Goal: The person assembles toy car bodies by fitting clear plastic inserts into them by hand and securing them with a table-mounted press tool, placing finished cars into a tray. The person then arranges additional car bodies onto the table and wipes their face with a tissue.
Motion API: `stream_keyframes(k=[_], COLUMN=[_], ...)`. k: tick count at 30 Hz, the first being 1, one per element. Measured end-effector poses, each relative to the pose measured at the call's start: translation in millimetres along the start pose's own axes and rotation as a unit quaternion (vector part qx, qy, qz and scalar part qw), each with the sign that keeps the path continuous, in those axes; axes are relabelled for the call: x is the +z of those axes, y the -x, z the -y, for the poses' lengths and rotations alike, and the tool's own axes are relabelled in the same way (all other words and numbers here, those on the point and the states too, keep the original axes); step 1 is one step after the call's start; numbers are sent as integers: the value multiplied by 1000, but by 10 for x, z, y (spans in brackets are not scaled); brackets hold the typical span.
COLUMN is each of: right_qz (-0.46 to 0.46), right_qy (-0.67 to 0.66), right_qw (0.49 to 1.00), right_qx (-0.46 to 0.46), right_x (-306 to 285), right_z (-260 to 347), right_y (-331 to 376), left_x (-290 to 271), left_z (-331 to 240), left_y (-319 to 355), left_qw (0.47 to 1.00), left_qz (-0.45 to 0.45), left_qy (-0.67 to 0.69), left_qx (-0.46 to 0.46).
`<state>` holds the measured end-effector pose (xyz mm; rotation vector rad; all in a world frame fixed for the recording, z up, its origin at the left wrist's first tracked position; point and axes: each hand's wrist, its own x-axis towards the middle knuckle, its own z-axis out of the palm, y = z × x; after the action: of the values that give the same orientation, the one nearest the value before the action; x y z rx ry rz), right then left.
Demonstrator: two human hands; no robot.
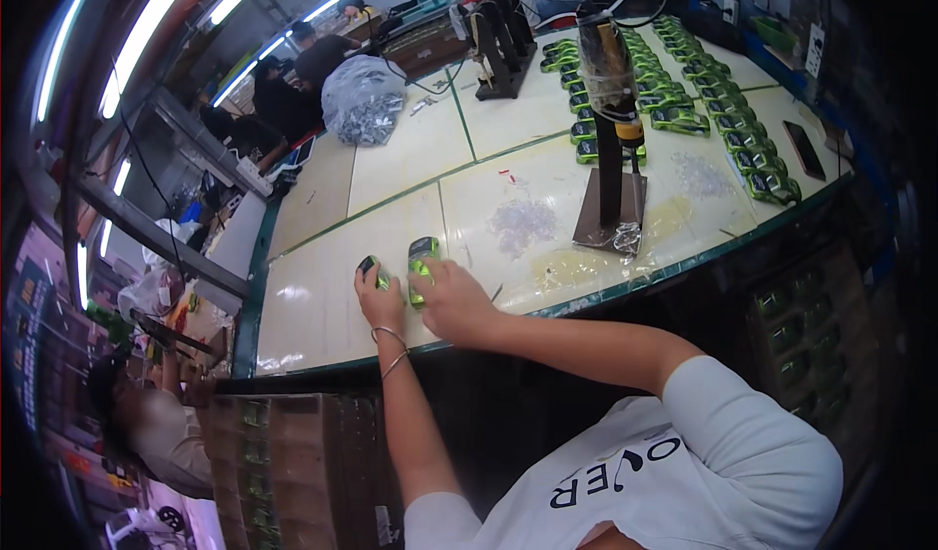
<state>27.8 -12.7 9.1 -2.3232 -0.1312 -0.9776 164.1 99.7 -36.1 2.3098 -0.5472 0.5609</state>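
My left hand (pixel 381 301), with thin bangles at the wrist, is closed around a small green and black casing (pixel 371 271) lying on the pale tabletop (pixel 313 306). Beside it, my right hand (pixel 454 301) grips a second, longer green and grey casing (pixel 422 255) that points away from me. The two casings lie close together near the table's front edge, a small gap between them.
An upright tool wrapped in clear film (pixel 608 71) stands on a dark base plate (pixel 608 220). Heaps of small clear parts (pixel 518 224) lie nearby. Rows of green casings (pixel 723 110), a dark phone (pixel 803 149) and a bag of parts (pixel 363 101) lie farther off. Other people work at the far end and at lower left (pixel 147 423).
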Motion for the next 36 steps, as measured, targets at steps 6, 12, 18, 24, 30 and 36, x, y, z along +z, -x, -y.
stream_keyframes(k=[6, 12, 18, 24, 30, 36], right_qz=[147, 159, 10, 108, -98, -484], right_qy=[130, 134, -423, -827, -782, -573], right_qw=[972, 978, 880, 368, 352, 530], right_qx=[130, -12, 217, 412, 505, 396], right_x=[624, 556, 88, -1292, -2174, -3446], right_z=[-244, -63, 103, -14, -108, -179], right_y=[-253, 59, 286, 1267, 2626, 3960], left_x=[-83, -276, -494, -493, -297, 190], left_z=[-41, 150, -42, -699, -1234, -1863], left_y=[6, 83, 227, 1098, 2319, 2565], left_qw=[856, 784, 661, 220, 165, 225], left_qz=[-151, -176, -188, 129, 385, 600], left_qy=[464, 554, 674, 931, 822, 649], left_qx=[-170, -216, -271, -259, -385, -410])
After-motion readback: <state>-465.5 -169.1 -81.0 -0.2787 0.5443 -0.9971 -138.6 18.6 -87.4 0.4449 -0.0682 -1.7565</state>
